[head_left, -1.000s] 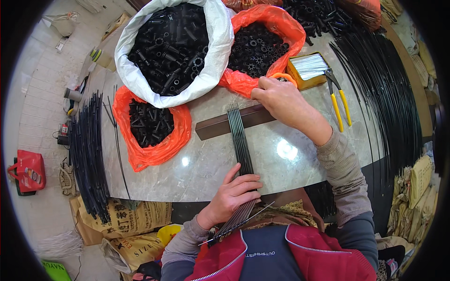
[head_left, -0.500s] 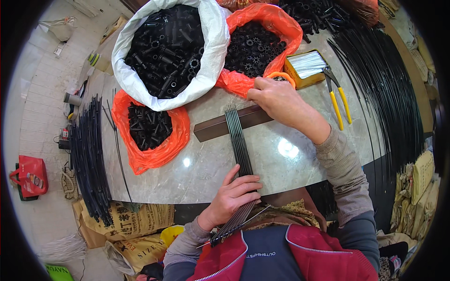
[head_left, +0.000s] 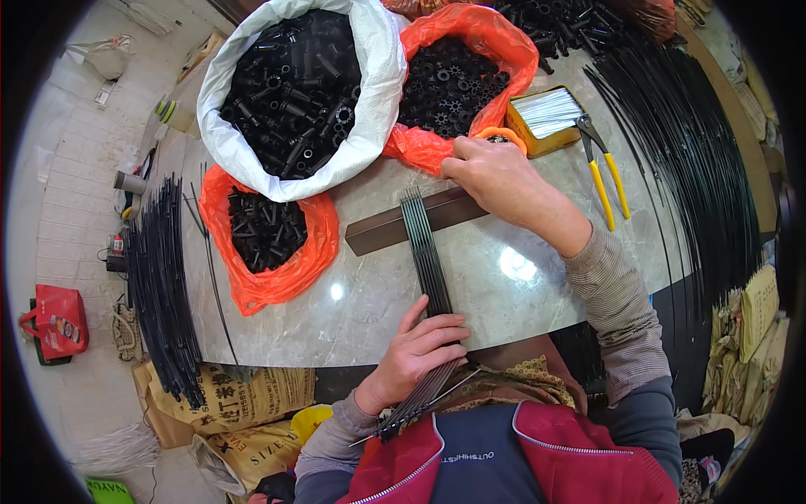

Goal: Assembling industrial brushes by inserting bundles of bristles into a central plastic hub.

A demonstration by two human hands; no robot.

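Observation:
My left hand (head_left: 416,351) lies across a flat row of thin black rods (head_left: 428,260), fingers over them and thumb along the side. The rods' far ends rest on a dark brown bar (head_left: 378,233) that lies crosswise on the table, while their near ends run down to my lap. My right hand (head_left: 508,181) is closed in a pinch above the bar's right end, beside a small round container with an orange rim (head_left: 504,132). Its fingertips are hidden, so what they hold does not show. Small pieces are partly visible inside that container.
A white sack (head_left: 384,92) and red plastic bags (head_left: 315,252) of black parts stand on the grey table (head_left: 361,311). Yellow-handled pliers (head_left: 604,181) lean on a yellow tin (head_left: 537,139) of silvery wires. Long black rods (head_left: 697,160) lie right, more (head_left: 159,286) left.
The whole view has shifted very slightly. Both hands keep nearly the same place, the left on the rods and the right by the orange-rimmed container.

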